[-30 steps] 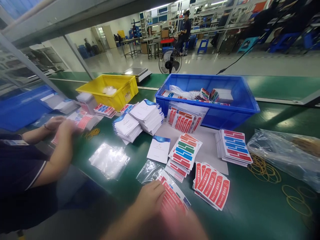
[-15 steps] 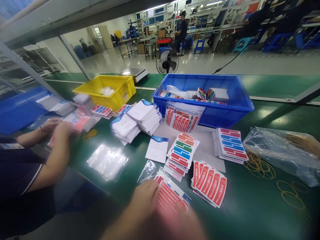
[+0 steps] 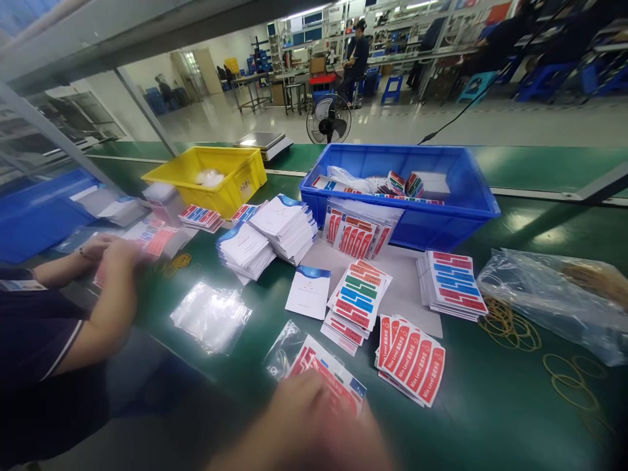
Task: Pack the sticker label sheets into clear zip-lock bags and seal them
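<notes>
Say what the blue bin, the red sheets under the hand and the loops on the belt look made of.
Blue bin: moulded plastic, smooth with soft glare. Red sheets: apparently glossy printed sticker paper, flat and thin, beside a clear crinkled bag. Loops: probably rubber bands, thin, tan, limp.

Two blue bins (image 3: 444,222) (image 3: 34,216), one yellow bin (image 3: 235,180), one fan (image 3: 328,120).
</notes>
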A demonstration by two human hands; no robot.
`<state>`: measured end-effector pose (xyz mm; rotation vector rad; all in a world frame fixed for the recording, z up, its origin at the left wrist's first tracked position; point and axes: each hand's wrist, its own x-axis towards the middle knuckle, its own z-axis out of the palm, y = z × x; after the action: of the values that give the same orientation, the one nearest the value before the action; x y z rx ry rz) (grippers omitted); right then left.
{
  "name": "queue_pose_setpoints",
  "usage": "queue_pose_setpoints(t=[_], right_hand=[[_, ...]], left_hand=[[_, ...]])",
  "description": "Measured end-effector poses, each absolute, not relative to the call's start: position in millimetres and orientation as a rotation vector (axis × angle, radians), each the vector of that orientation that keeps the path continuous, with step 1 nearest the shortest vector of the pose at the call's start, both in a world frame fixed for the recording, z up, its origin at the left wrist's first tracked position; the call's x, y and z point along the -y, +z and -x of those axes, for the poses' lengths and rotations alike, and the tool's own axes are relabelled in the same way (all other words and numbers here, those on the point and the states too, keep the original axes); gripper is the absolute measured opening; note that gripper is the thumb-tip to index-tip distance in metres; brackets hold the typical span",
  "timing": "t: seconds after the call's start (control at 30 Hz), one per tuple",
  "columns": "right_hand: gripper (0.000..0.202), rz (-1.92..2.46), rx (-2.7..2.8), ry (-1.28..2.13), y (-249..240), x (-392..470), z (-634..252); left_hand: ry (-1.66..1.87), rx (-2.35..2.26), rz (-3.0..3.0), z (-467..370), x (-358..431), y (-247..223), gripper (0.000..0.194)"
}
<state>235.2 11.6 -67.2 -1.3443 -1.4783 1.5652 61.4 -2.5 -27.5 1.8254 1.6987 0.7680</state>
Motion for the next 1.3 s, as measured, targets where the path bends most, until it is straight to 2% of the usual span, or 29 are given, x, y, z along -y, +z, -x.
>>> queue_pose_setpoints(t=[0.13,0.3,0.47,0.7,0.77,0.8,0.83,0.93,0.97,1.17,1.3], right_hand=[[0.042,1.265,1.418,1.677,-69,-22,-228],[0.054,1.096,1.219,1.947,-73,-34,-217],[0.05,1.155,1.205,1.977,-59,-36,-211],[0.025,1.128,1.624,1.873,-39,-53,-225],[0.025,1.098,1.835,1.768,-32,-64,-230],[0.026,1.09,1.918,1.709,-27,-70,-233],[0.026,1.083,1.976,1.659,-21,-76,-235],[0.025,1.099,1.976,1.56,-7,-94,-240],[0.026,1.12,1.916,1.547,-4,-100,-241],[0.029,1.264,1.571,1.518,-20,-109,-240],[0.029,1.267,1.565,1.523,-30,-103,-230]], left_hand=[[0.889,-1.795,-1.663,-62,0,-19,0.019],[0.956,-1.685,-1.699,-65,2,-16,0.015],[0.939,-1.607,-1.818,-73,10,-24,0.009],[1.039,-1.53,-1.976,-56,-16,5,0.009],[1.036,-1.514,-1.959,-38,-38,16,0.039],[0.976,-1.454,-1.931,-30,-50,19,0.05],[0.901,-1.35,-1.896,-22,-63,20,0.051],[0.733,-1.023,-1.724,-9,-93,15,0.026],[0.742,-0.958,-1.661,-7,-101,11,0.023],[1.119,-0.923,-1.244,-7,-109,-21,0.026],[1.028,-0.884,-1.233,-7,-105,-27,0.024]])
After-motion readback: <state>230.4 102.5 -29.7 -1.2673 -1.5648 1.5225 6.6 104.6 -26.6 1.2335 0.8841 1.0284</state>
